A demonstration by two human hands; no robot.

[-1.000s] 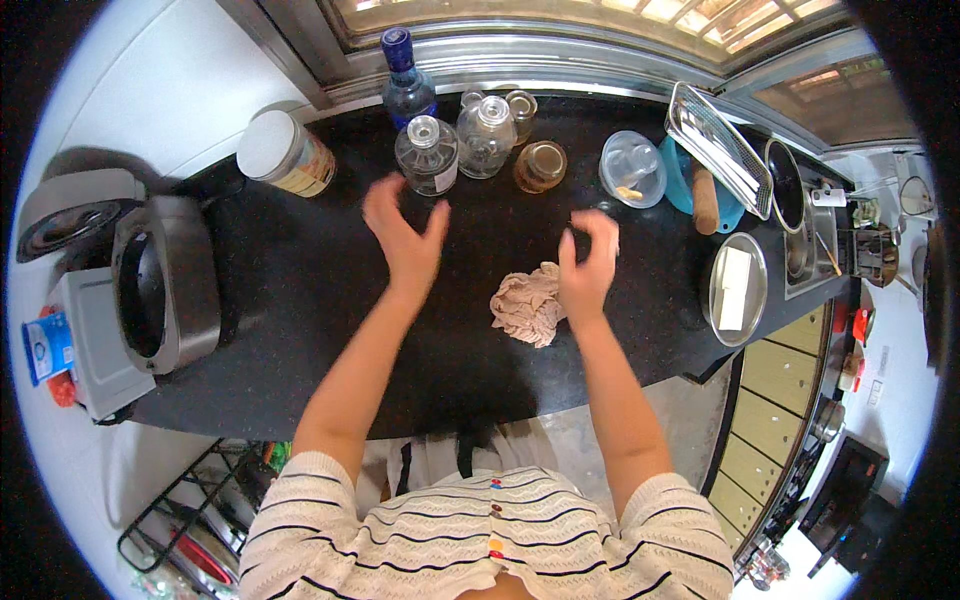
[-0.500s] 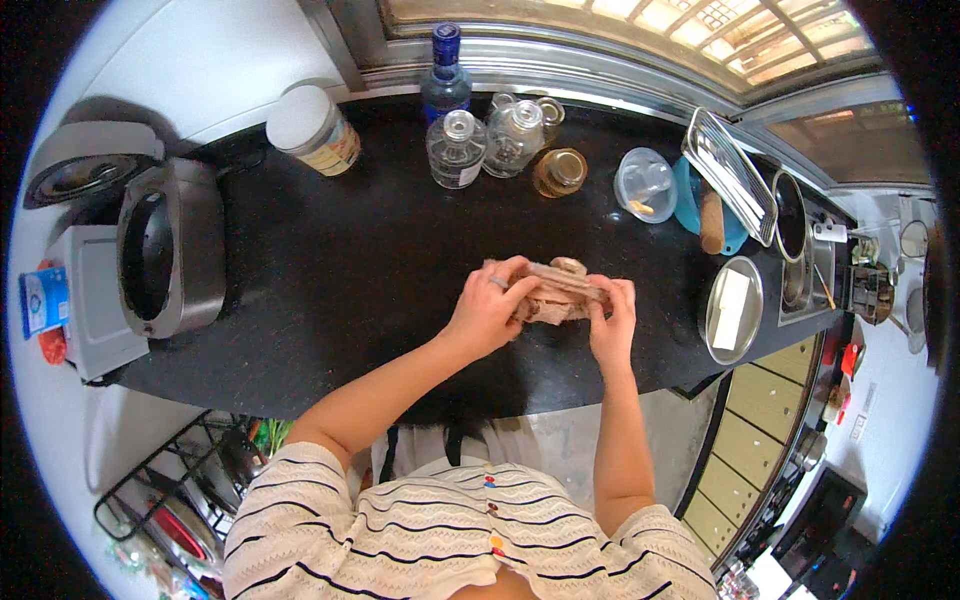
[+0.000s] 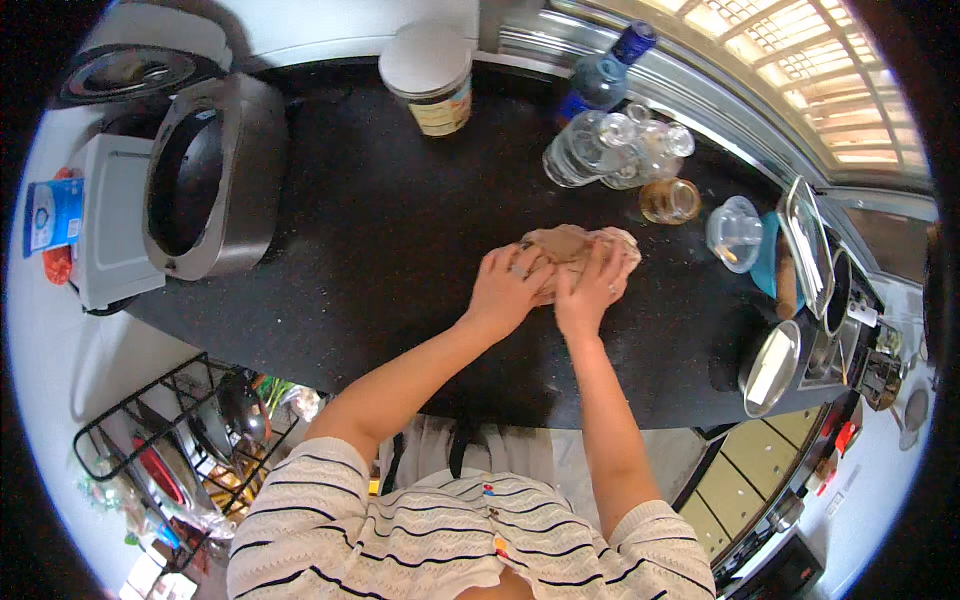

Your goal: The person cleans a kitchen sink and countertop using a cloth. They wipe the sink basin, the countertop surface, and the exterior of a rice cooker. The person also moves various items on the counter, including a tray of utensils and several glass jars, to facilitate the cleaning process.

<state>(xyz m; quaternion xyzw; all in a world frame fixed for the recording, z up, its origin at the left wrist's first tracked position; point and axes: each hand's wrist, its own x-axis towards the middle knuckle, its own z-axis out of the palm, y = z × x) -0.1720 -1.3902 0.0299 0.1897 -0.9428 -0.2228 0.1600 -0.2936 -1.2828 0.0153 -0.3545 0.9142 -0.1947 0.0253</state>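
A crumpled brownish-pink cloth [image 3: 566, 242] lies bunched on the black countertop, with its far edge spread out past my fingers. My left hand [image 3: 508, 287] is on its left near side, fingers bent over the folds. On the right part, my right hand [image 3: 590, 285] grips the cloth from above, its fingers a little apart and its thumb close to the left hand. Whatever is under the cloth is hidden.
Beyond the cloth stand clear glass bottles [image 3: 585, 150], a blue-capped bottle [image 3: 597, 82] and an amber jar [image 3: 670, 201]. A white-lidded tub [image 3: 428, 80] is at the back; a grey open appliance [image 3: 250, 180] is left. Right are a plastic bowl [image 3: 735, 233] and metal dish [image 3: 752, 390].
The cloth was held folded between both hands; now it is pressed lower and spread wider. My hands came closer together. A small round thing behind it no longer shows. The view turned left.
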